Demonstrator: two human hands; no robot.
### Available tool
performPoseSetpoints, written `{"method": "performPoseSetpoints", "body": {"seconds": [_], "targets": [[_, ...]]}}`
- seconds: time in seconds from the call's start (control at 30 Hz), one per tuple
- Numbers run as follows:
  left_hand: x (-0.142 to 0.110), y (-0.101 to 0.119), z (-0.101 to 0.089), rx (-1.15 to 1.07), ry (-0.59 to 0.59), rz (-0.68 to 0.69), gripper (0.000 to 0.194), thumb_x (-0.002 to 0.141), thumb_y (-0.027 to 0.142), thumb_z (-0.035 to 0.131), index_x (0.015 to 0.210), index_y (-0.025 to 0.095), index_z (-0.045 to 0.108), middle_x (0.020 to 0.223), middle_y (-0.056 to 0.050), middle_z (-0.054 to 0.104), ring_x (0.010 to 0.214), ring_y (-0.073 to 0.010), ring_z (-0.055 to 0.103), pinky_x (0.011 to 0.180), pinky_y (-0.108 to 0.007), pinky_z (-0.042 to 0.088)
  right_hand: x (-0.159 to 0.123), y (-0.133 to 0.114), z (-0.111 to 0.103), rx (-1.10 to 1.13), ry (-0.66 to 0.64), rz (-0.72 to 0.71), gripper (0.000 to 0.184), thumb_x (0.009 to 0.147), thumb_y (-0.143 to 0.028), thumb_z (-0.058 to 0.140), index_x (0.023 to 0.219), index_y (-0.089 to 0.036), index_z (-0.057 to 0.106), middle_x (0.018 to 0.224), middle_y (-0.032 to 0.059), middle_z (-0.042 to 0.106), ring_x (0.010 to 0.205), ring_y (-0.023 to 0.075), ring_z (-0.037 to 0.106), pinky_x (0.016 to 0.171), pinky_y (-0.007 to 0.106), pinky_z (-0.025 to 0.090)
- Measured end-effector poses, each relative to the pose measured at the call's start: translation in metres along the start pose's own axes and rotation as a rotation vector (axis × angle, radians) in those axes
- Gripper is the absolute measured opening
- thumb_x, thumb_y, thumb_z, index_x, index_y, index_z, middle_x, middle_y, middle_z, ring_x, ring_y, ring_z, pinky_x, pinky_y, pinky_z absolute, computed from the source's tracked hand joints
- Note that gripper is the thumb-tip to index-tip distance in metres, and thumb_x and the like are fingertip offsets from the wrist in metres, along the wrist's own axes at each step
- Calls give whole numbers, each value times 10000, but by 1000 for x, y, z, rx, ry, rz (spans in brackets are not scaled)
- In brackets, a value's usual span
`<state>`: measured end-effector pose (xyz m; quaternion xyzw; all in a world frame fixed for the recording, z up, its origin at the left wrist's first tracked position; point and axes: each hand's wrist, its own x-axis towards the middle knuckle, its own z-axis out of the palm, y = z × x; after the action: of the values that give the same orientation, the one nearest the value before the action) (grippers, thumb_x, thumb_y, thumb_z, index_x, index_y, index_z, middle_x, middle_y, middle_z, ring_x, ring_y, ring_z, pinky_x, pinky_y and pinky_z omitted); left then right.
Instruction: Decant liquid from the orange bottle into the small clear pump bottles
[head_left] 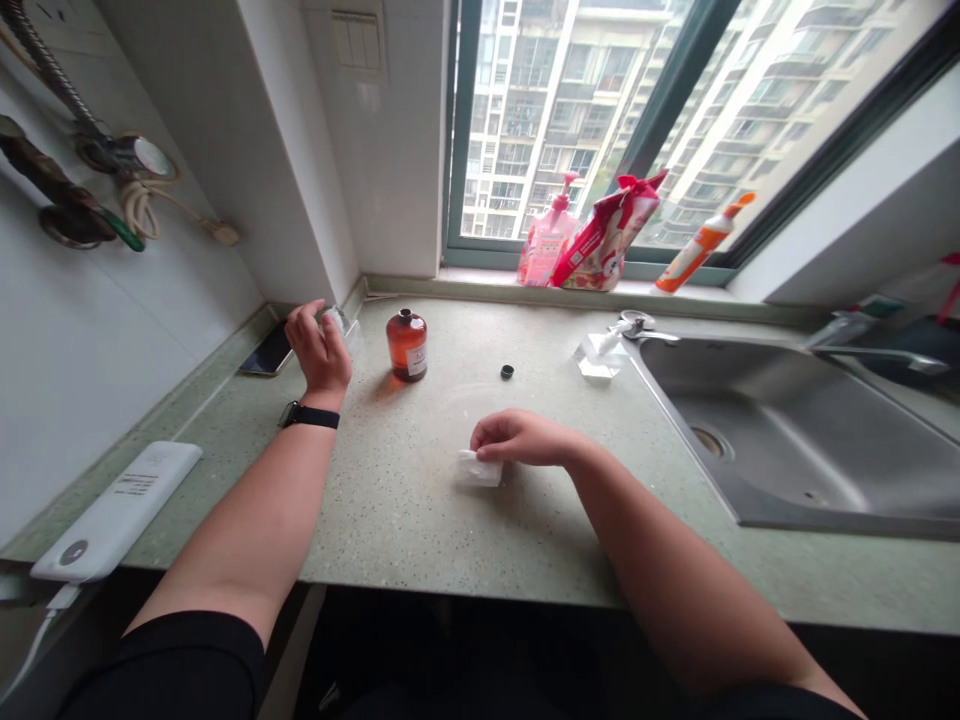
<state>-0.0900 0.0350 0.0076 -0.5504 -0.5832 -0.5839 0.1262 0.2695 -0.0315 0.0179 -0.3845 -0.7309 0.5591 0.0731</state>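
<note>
My left hand (pixel 319 350), with a black watch band on its wrist, reaches to the back left of the counter. Its fingers curl about a clear container (pixel 346 332), which they partly hide. My right hand (pixel 517 438) pinches a folded white tissue (pixel 480 468) low over the front middle of the counter. Between the hands and farther back stands an amber bottle (pixel 407 347) with a white label, upright and uncapped. A small black cap (pixel 508 372) lies to its right.
A phone (pixel 266 350) and a white power bank (pixel 120 510) with a cable lie at left. A tissue pack (pixel 598 357) sits beside the steel sink (pixel 810 430). On the sill stand a pink pump bottle (pixel 544 245), a red bag (pixel 611 235) and an orange bottle (pixel 697 250).
</note>
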Motion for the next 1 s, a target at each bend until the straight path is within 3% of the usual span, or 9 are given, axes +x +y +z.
{"method": "performPoseSetpoints", "body": {"seconds": [0.13, 0.23, 0.43, 0.53, 0.63, 0.77, 0.83, 0.9, 1.0], "targets": [[-5, 6, 3, -23, -66, 57, 293, 1135, 321, 405, 1290, 119, 550, 1335, -191, 622, 1300, -297, 538, 1204, -525, 367, -4, -14, 1, -399, 193, -57, 106, 878, -233, 764, 969, -225, 817, 974, 46, 788, 843, 172, 693, 766, 293, 507], [-10, 15, 6, -63, -126, 126, 327, 1144, 389, 410, 1297, 132, 544, 1339, -180, 627, 1302, -298, 540, 1193, -539, 382, -4, -17, -1, -509, 313, -94, 71, 869, -191, 782, 926, -218, 813, 946, 34, 754, 816, 159, 670, 747, 276, 496], [-21, 28, 15, -147, -223, 174, 464, 1109, 541, 412, 1382, 187, 540, 1366, -178, 640, 1333, -320, 574, 1107, -516, 493, -3, -13, 8, -558, 144, -123, 106, 802, -130, 831, 816, -232, 803, 806, -16, 742, 736, 139, 632, 673, 258, 429], [-23, 26, 20, -189, -315, 137, 547, 1077, 601, 463, 1445, 197, 494, 1385, -183, 629, 1317, -321, 609, 1088, -522, 519, -3, -9, 2, -503, 185, -153, 57, 822, -179, 817, 813, -230, 793, 810, -13, 749, 734, 139, 640, 671, 259, 439], [-25, 22, 24, -223, -401, 90, 692, 1019, 677, 555, 1501, 192, 441, 1394, -187, 618, 1310, -329, 614, 1079, -527, 534, -6, 2, -26, -360, 520, -204, 153, 913, -345, 736, 833, -220, 775, 809, 14, 750, 748, 160, 649, 708, 286, 479], [-26, 15, 28, -257, -453, 83, 823, 956, 690, 655, 1525, 151, 403, 1427, -218, 594, 1267, -346, 613, 1084, -568, 534, -22, 33, -82, -164, 1374, -151, 308, 955, -477, 617, 999, -197, 737, 949, 83, 768, 868, 226, 689, 832, 362, 549], [-26, 13, 31, -247, -440, 87, 833, 920, 686, 695, 1501, 157, 419, 1393, -214, 604, 1224, -360, 622, 1072, -606, 536, -32, 52, -105, -138, 1655, -72, 360, 963, -434, 578, 1202, -184, 675, 1150, 131, 749, 1009, 249, 706, 930, 389, 561], [-25, 14, 31, -243, -414, 107, 786, 925, 651, 688, 1495, 180, 422, 1397, -200, 601, 1243, -363, 612, 1085, -612, 528, -37, 70, -119, -167, 1758, 66, 512, 924, -428, 634, 1359, -162, 585, 1310, 180, 687, 1143, 273, 691, 1048, 418, 533], [-24, 21, 26, -213, -309, 174, 701, 943, 593, 626, 1474, 175, 440, 1397, -197, 586, 1231, -354, 604, 1092, -600, 518, -30, 90, -126, -245, 1691, 283, 783, 836, -459, 753, 1488, -123, 479, 1412, 244, 613, 1333, 337, 609, 1151, 455, 471]]}}
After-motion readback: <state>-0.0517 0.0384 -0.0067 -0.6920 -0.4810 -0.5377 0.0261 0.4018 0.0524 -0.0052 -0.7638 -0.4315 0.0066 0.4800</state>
